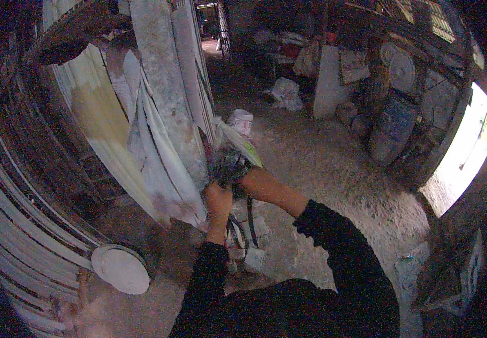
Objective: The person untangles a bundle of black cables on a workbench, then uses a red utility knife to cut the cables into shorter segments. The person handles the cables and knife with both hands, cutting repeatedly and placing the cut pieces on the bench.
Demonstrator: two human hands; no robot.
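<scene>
Both my arms, in black sleeves, reach forward to a dark, crumpled bundle beside the pale post. My left hand is closed on its lower left side. At its right side, my right hand is against the bundle, its fingers mostly hidden. A clear plastic bag with a greenish patch stands just beyond the bundle; whether the two are joined I cannot tell. Dark straps hang below my hands, over pale blocks on the ground.
A pale post and hanging white cloths stand close on the left. Long stacked strips and a round white lid lie lower left. A white container sits ahead; a blue drum leans at right, near a bright opening.
</scene>
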